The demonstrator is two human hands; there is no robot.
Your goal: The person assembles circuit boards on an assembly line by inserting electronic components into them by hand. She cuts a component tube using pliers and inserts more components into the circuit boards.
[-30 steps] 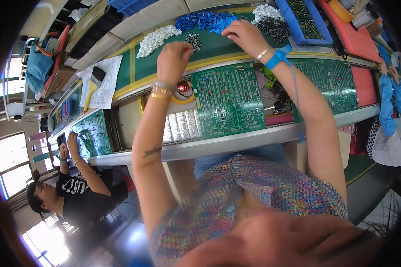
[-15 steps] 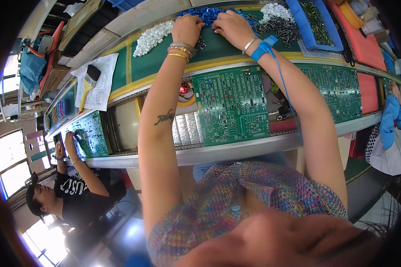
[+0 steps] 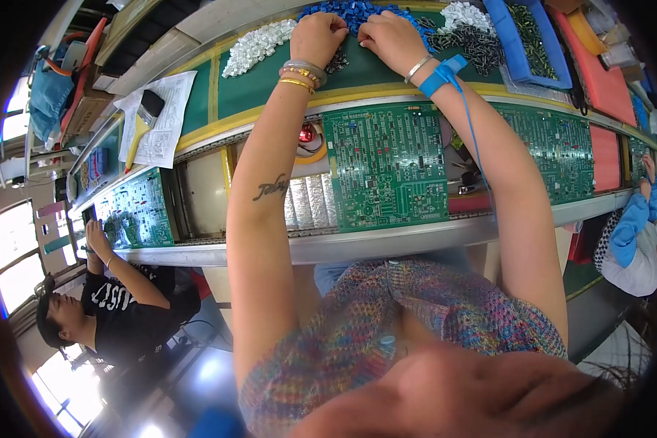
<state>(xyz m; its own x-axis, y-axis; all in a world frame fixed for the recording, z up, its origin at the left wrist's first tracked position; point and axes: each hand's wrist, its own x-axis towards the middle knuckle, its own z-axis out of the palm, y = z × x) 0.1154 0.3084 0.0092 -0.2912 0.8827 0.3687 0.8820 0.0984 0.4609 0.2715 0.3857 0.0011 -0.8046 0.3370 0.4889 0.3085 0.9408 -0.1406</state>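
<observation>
**Inspector:** Report the far left of the line.

**Assistant:** A co-worker in a black shirt (image 3: 135,303) sits at a green circuit board (image 3: 135,212), one hand on it. Above, on the table (image 3: 233,102), lies a paper sheet (image 3: 164,120) with a brush (image 3: 144,117) on top, then a heap of white components (image 3: 259,45).

**Inspector:** The left hand?

**Assistant:** The left hand (image 3: 317,36), bangles at the wrist, is curled with fingers pressed together at the near edge of the pile of blue components (image 3: 358,11). Whether it pinches a piece, I cannot tell.

**Inspector:** The right hand?

**Assistant:** The right hand (image 3: 387,40), just beside the left, is bent over the same pile, fingertips tucked in; grip not discernible. A blue wrist strap (image 3: 442,73) with a cord hangs from that wrist.

**Inspector:** Below the forearms?

**Assistant:** A large green circuit board (image 3: 387,168) sits on the conveyor track between both arms, a red button (image 3: 306,133) just left of it.

**Inspector:** Further right?

**Assistant:** Dark components (image 3: 478,44), a blue tray (image 3: 525,36), another green board (image 3: 558,153), and a second co-worker's blue sleeve (image 3: 631,223).
</observation>
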